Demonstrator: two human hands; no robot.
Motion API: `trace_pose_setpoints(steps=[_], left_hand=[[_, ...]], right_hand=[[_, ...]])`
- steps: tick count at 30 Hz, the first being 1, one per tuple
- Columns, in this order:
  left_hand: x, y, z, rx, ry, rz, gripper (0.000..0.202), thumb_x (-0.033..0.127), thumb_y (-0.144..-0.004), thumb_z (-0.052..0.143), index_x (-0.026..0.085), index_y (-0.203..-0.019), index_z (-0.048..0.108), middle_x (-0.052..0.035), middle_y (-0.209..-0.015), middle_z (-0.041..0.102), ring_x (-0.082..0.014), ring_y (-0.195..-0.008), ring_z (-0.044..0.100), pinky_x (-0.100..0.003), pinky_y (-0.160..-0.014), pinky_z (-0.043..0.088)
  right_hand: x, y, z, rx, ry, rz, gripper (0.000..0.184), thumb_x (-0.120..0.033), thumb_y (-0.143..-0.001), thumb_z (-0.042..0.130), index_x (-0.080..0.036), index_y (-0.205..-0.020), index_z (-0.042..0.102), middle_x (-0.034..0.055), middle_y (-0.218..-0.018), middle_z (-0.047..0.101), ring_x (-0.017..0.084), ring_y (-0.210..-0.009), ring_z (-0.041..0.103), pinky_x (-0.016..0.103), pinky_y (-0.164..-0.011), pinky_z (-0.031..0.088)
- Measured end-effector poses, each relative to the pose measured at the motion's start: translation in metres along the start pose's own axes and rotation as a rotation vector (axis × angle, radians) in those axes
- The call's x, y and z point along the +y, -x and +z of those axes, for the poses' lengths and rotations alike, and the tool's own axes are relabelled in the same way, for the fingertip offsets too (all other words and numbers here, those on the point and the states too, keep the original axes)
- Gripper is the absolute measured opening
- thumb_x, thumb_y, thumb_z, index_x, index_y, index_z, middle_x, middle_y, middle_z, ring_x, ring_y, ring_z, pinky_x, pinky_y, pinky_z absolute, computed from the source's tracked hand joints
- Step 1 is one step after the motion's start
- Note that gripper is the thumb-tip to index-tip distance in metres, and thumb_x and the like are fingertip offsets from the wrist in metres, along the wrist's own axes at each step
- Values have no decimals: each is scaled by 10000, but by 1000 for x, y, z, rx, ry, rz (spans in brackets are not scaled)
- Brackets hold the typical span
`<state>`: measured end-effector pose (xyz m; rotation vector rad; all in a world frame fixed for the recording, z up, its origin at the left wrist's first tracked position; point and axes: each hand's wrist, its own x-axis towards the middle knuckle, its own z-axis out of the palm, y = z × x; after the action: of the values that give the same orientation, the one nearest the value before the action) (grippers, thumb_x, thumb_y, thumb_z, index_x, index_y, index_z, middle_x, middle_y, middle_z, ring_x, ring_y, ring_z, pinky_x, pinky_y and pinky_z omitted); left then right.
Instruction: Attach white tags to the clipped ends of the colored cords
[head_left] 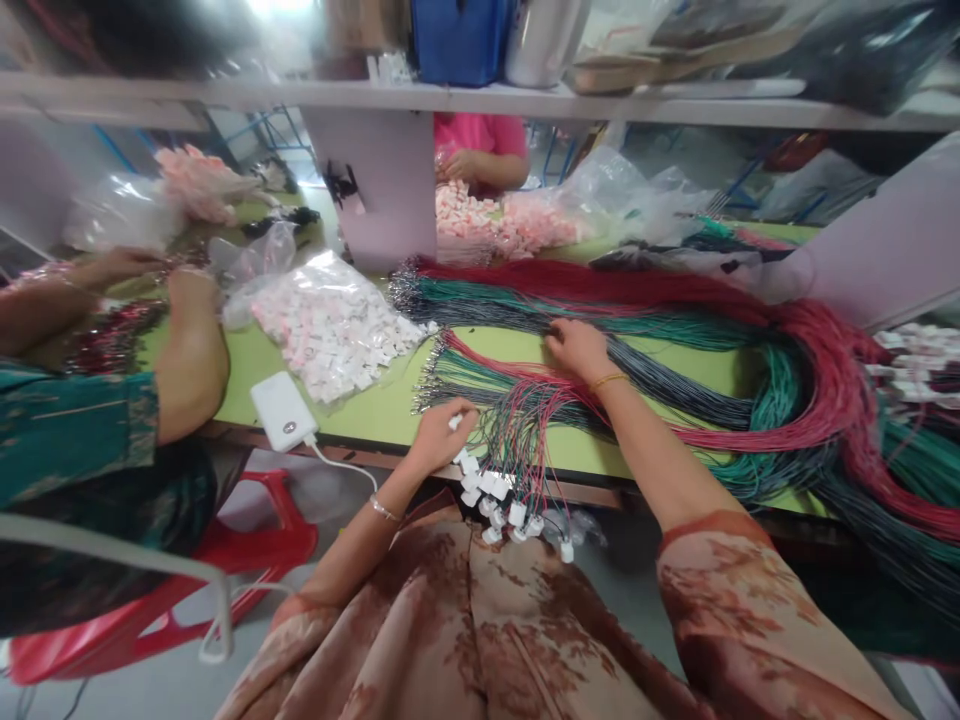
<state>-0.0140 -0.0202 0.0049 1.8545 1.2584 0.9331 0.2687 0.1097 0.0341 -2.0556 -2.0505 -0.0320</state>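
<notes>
Head view: a person is handling coloured wires (675, 335) at a green table (375, 405).
A co-worker's forearm (191, 350) is resting far left, near a white power bank (283, 410) and a bag of white connectors (337, 325). The left hand (441, 432) is pinching one white connector (455, 422), fingers curled shut on it, at the table edge. The right hand (576, 350) is lying on the coloured wires, fingers spread apart.

Landmark: flat white plastic power bank (283, 411)
Behind it: clear plastic bag of small white pieces (334, 325)
Below it: red plastic stool (255, 548)
</notes>
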Motion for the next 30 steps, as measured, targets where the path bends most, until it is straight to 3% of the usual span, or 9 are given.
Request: trace_pose_setpoints(steps=[3,6,9,11,15,18,21,26,30], left_hand=[[9,6,-3,-122,-61,184,225,284,-872,524,176,-704,627,-39,-736,650,-147,-727,583,-264,-698,440],[15,11,2,-154,-208,294,213,253,-876,500,176,-722,626,-56,-752,629,-161,-766,581,-277,-718,451],[21,15,13,-187,-449,337,189,236,-877,479,172,-777,625,-71,-782,617,-179,-778,579,-297,-718,458],[27,19,21,-227,-585,356,198,238,-890,458,161,-808,622,-85,-809,617,-191,-784,582,-311,-719,464],[43,26,35,-356,-694,444,241,289,-922,438,141,-888,625,-106,-856,625,-214,-806,597,-331,-707,469],[49,21,34,-429,-597,475,359,485,-898,499,152,-903,632,-99,-879,637,-215,-811,604,-328,-702,474],[39,3,16,-327,-449,378,347,502,-910,483,191,-859,628,-69,-892,650,-188,-833,601,-305,-747,476],[-11,-38,-46,242,-635,-36,227,212,-923,409,161,-940,630,-138,-1009,630,-250,-967,564,-374,-854,444],[-48,-58,-85,227,-868,-178,299,48,-839,368,118,-941,641,-208,-1073,593,-318,-1046,512,-424,-872,403]], right_hand=[[-9,3,4,-9,81,25,441,-346,-886,522,-140,-1272,576,211,-1118,603,280,-918,586,335,-736,404],[-50,24,-3,67,-41,-88,328,-335,-912,492,-134,-1129,635,182,-1066,612,262,-919,571,327,-747,405],[-95,50,2,-182,-262,-441,233,-354,-905,526,-182,-983,664,84,-924,651,196,-815,572,281,-716,404],[-116,64,14,-256,-265,-507,234,-361,-873,583,-179,-996,665,87,-952,647,197,-828,573,280,-713,399],[-125,73,37,-223,-276,-464,268,-361,-899,560,-172,-1073,640,102,-1008,631,207,-888,575,288,-743,398],[-118,65,45,-196,-286,-494,302,-401,-910,544,-188,-1107,627,95,-1025,625,210,-900,570,291,-748,392],[-113,54,47,-187,-250,-557,310,-413,-914,530,-190,-1101,638,97,-1013,621,218,-910,557,298,-764,386],[-117,55,46,-153,-230,-593,314,-383,-909,514,-175,-1113,630,107,-1008,610,225,-916,546,310,-789,388],[-120,70,44,-140,-285,-614,283,-341,-909,508,-168,-1087,643,108,-992,613,224,-928,544,315,-809,394]])
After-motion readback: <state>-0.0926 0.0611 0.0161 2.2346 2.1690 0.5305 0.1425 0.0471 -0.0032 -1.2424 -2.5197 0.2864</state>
